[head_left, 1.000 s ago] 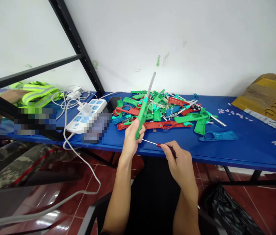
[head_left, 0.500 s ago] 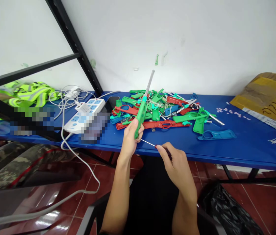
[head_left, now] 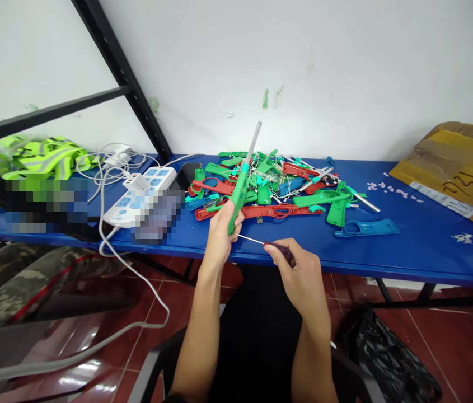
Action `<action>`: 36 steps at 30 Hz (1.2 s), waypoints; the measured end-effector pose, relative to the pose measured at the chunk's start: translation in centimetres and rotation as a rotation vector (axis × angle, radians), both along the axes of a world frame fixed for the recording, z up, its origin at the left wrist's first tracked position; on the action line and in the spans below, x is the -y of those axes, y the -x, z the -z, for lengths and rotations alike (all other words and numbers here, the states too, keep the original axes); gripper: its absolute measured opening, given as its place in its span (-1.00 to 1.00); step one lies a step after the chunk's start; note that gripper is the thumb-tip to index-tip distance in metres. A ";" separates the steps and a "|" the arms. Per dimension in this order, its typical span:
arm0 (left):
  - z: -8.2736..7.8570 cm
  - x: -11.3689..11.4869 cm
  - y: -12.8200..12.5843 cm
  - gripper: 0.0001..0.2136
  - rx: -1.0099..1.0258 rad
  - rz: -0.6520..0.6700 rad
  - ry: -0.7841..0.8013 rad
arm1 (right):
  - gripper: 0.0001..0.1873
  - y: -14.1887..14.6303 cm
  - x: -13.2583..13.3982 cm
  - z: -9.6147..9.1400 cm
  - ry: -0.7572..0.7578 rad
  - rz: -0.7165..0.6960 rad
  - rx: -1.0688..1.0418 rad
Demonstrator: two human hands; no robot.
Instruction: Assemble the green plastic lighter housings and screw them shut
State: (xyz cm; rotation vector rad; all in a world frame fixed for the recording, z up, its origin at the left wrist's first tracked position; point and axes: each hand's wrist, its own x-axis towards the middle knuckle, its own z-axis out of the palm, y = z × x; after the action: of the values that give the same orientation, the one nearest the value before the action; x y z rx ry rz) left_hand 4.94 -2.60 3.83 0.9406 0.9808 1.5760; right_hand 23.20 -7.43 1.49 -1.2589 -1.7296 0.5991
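A green long-necked lighter (head_left: pixel 239 193) is held above the near edge of the blue bench (head_left: pixel 421 246), its metal tube slanting up and away. The left hand (head_left: pixel 221 228) grips its lower end, thumb laid along the green body. The right hand (head_left: pixel 301 271) is closed around the dark red handle of a screwdriver (head_left: pixel 265 243); the thin shaft reaches the lighter's butt, but whether its tip sits in a screw cannot be told.

Beyond them lies a pile of red, green and blue casings (head_left: pixel 264 194), with metal tubes and wires mixed in. A blue half-casing (head_left: pixel 373 227) lies just to its right.

On the cardboard box (head_left: pixel 433 157) at the right, handwritten figures seem to read 2731 — the printing on the pale label (head_left: pixel 446 198) below is too small to read. To the left are a white power strip (head_left: pixel 123 208) and yellow-green reflective straps (head_left: pixel 51 159).

Compared with half a second ago, more of the screwdriver handle shows past the right thumb — the fingers have shifted on it. The lighter has kept its slant, while the whole scene sits slightly further left.
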 end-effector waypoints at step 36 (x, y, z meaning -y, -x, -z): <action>0.4 -0.3 0.4 -0.49 0.041 -0.006 -0.044 | -0.60 2.6 -0.4 0.0 0.086 0.051 -0.270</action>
State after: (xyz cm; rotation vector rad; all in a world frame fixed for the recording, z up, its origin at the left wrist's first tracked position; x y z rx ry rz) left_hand 4.51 -2.34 3.45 0.9327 0.9240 1.6221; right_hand 20.61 -7.07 1.50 -1.2158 -1.4580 0.7826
